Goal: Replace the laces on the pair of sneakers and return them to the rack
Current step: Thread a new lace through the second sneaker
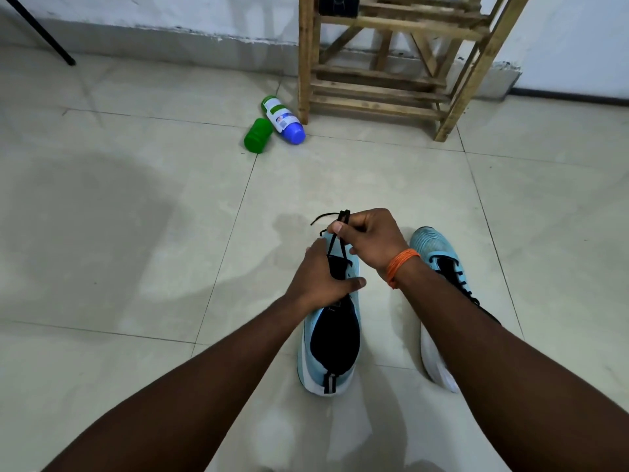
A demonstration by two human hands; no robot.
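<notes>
A light-blue sneaker [328, 349] with a black tongue stands on the tiled floor in front of me, toe pointing away. My left hand [320, 277] presses down across its middle and grips it. Just above the toe, my right hand [369, 238] pinches a black lace [337, 229] pulled up from the front eyelets; the lace ends stick out past my fingers. The second light-blue sneaker [439, 253] lies to the right, black laces threaded, partly hidden by my right forearm. The wooden rack [381, 63] stands against the wall ahead.
A green bottle [257, 135] and a white bottle with a blue cap [284, 120] lie on the floor by the rack's left leg. A black pole [41, 32] leans at the far left. A black box [338, 5] sits on a rack shelf.
</notes>
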